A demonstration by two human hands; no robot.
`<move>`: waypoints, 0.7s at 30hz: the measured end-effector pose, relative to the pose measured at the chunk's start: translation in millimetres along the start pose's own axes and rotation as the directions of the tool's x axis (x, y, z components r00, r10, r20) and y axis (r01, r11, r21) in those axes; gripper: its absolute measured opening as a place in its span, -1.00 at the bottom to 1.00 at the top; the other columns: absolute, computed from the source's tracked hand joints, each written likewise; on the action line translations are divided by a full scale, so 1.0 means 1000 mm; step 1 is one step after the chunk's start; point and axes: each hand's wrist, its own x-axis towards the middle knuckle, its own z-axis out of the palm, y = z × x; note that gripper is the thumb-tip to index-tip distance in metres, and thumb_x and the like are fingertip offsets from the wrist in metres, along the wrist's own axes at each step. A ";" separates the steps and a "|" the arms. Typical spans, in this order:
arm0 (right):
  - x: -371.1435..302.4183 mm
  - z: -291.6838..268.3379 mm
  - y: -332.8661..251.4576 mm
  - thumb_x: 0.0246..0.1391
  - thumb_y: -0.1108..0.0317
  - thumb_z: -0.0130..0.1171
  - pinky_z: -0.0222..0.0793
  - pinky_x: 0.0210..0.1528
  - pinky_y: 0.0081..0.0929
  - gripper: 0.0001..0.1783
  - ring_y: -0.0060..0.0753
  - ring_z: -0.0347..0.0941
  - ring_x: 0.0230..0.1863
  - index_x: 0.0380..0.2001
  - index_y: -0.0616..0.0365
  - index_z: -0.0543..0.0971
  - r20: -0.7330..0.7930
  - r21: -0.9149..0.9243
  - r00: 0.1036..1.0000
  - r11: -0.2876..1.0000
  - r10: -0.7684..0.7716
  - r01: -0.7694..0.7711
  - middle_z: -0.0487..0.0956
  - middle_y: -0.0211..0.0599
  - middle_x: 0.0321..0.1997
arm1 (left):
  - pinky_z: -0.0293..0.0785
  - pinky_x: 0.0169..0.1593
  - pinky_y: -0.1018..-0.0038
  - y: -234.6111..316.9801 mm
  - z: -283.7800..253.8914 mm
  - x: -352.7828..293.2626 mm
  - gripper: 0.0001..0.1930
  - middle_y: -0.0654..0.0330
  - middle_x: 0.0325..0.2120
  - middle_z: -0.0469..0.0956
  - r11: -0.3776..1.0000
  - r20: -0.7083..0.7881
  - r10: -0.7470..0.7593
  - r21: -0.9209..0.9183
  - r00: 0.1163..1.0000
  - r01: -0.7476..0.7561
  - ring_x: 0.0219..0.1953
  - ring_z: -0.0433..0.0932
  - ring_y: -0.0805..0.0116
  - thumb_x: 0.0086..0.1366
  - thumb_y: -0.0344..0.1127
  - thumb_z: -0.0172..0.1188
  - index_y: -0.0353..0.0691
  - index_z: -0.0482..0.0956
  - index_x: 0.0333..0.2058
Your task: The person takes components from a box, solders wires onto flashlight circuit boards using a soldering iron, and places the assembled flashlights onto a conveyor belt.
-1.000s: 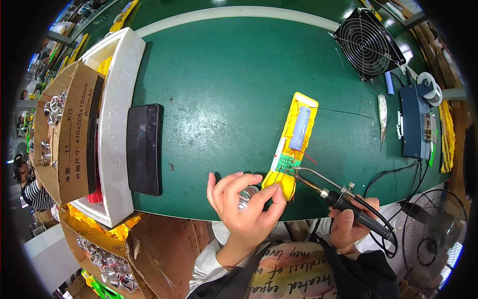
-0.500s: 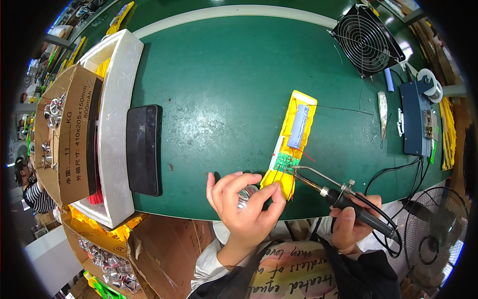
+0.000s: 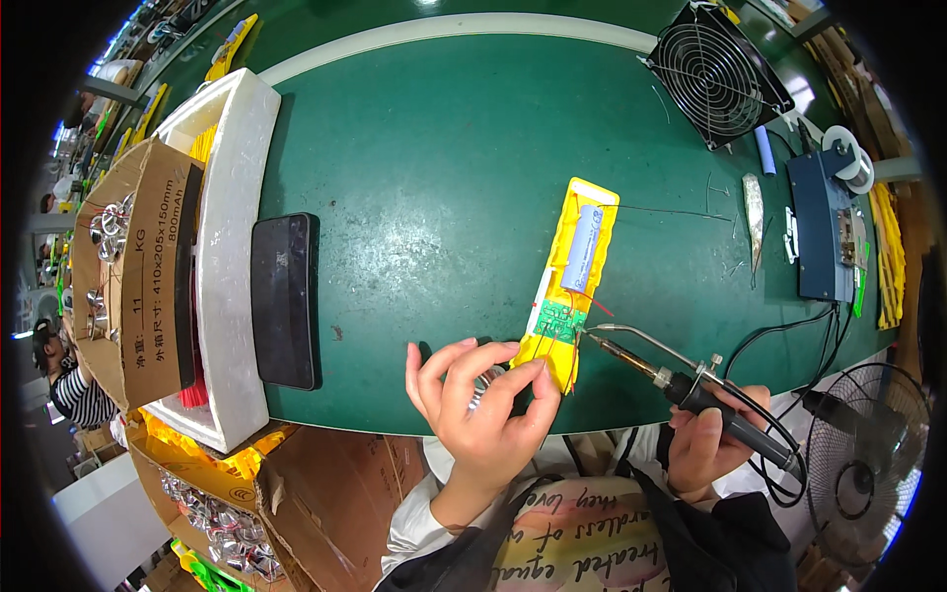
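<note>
Soldering iron [image 3: 691, 390] gripped, yellow housing [image 3: 570, 286] pinched

Brown cardboard box [image 3: 138, 276] with black print, far left of surface. White foam box [image 3: 232, 247] just beside it. More brown cartons [image 3: 326, 493] below the edge.

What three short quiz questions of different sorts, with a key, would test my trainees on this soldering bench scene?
1. True or false: the soldering iron is in the left hand.
2. Where does the iron's tip rest? A) the fan B) the green circuit board C) the black slab
3. What grey thing lies in the yellow holder beyond the board?

Key: 1. False, the right hand grips it. 2. B. 3. A cylindrical cell.
</note>
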 end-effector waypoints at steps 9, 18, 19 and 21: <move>0.000 -0.010 0.003 -0.08 0.36 0.03 0.23 -0.62 -0.66 -0.72 -0.53 0.28 -0.67 -0.38 0.24 0.19 -0.004 0.041 1.000 0.999 0.001 -0.001 0.35 -0.18 -0.58 | -0.05 0.09 0.11 0.001 0.002 -0.004 -0.88 0.50 -0.39 0.49 0.999 0.030 -0.019 0.049 0.999 0.018 -0.21 0.34 0.38 -0.20 -0.35 0.27 0.00 0.53 -0.61; 0.000 -0.019 0.011 -0.06 0.38 0.02 0.26 -0.61 -0.66 -0.73 -0.53 0.30 -0.67 -0.35 0.26 0.20 -0.008 0.029 0.999 0.999 -0.040 0.041 0.35 -0.18 -0.56 | -0.06 0.11 0.13 0.003 0.004 -0.006 -0.90 0.47 -0.38 0.53 0.996 0.024 -0.019 0.092 1.000 0.017 -0.23 0.37 0.40 -0.18 -0.38 0.25 -0.04 0.53 -0.60; -0.001 -0.018 0.010 -0.06 0.38 0.02 0.26 -0.61 -0.66 -0.73 -0.53 0.30 -0.67 -0.35 0.26 0.20 -0.010 0.036 0.999 0.998 -0.042 0.043 0.35 -0.18 -0.56 | -0.06 0.11 0.12 0.003 0.001 -0.006 -0.90 0.45 -0.38 0.53 0.996 0.024 -0.024 0.081 0.999 0.022 -0.23 0.38 0.39 -0.18 -0.39 0.25 -0.05 0.53 -0.59; 0.000 -0.013 0.008 -0.06 0.32 -0.02 0.19 -0.67 -0.69 -0.74 -0.57 0.23 -0.72 -0.38 0.29 0.27 -0.096 -0.005 0.993 0.998 -0.067 0.067 0.30 -0.25 -0.50 | -0.02 0.10 0.12 0.004 -0.006 -0.003 -0.90 0.40 -0.39 0.53 0.999 0.050 -0.021 0.041 0.999 0.019 -0.24 0.39 0.36 -0.16 -0.40 0.23 -0.08 0.53 -0.58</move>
